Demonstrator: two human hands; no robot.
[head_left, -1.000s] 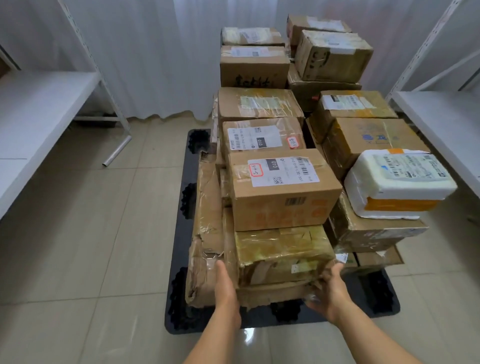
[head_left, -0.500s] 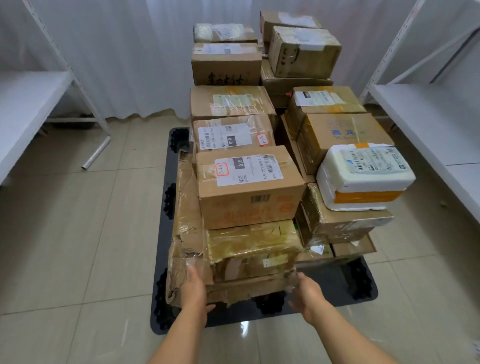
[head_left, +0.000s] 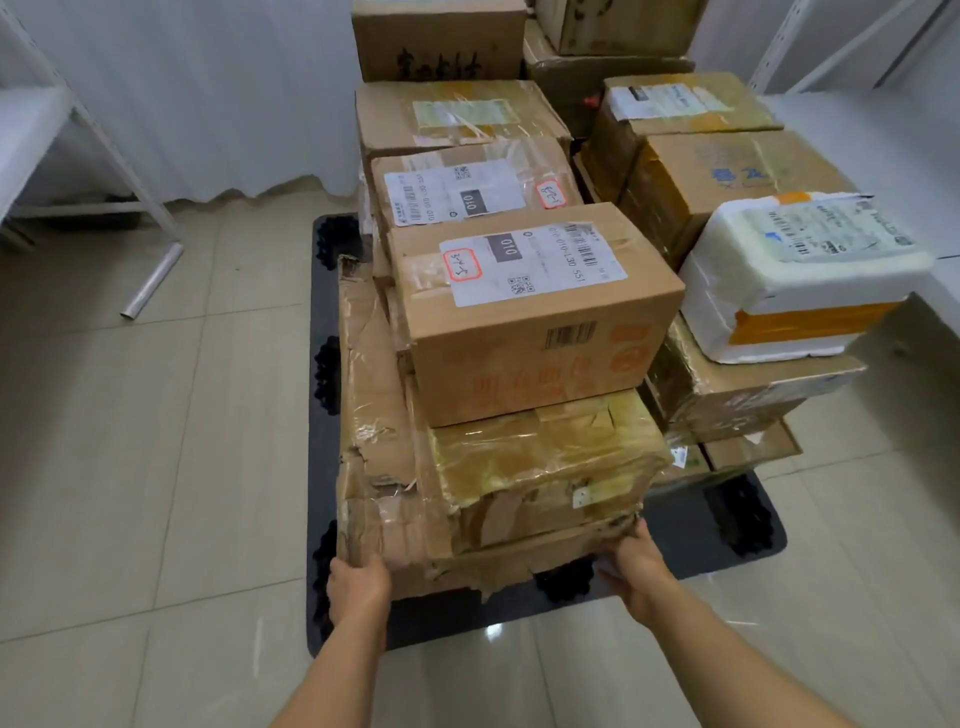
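**op_remote:** Running this one off the head feed from my desk. Left hand (head_left: 358, 579) is wrapped round the 7 o'clock bottom corner of the battered carton (head_left: 415, 540), fingertips out of sight behind the edge. That carton is the bottom one at the 6 o'clock end of the black pallet (head_left: 691, 530). A yellow-taped box (head_left: 545, 447) sits on or in it (can't tell which) and a labelled box (head_left: 519, 338) sits on top of that. Right hand (head_left: 636, 566) has the 5 o'clock corner, thumb up the torn edge, fingers hooked under. How would you expect it to handle?

**palletguy:** Heavy and floppy, I'd guess. You'd be shifting three boxes' worth. That cardboard is crushed, split and mostly held together by tape, so it's soft, not stiff. I reckon the front wall tears or buckles before the load slides. Tape's slick too, so a pinch could slip.

**op_remote:** So where would I hold?

**palletguy:** Low, like you are, but with palms flat under the base rather than on the ragged lip. Honestly I'd lift the labelled box off first. And mind the white foam box (head_left: 795, 291) over at 3 o'clock. It overhangs its stack and looks light and crumbly, easy to knock.
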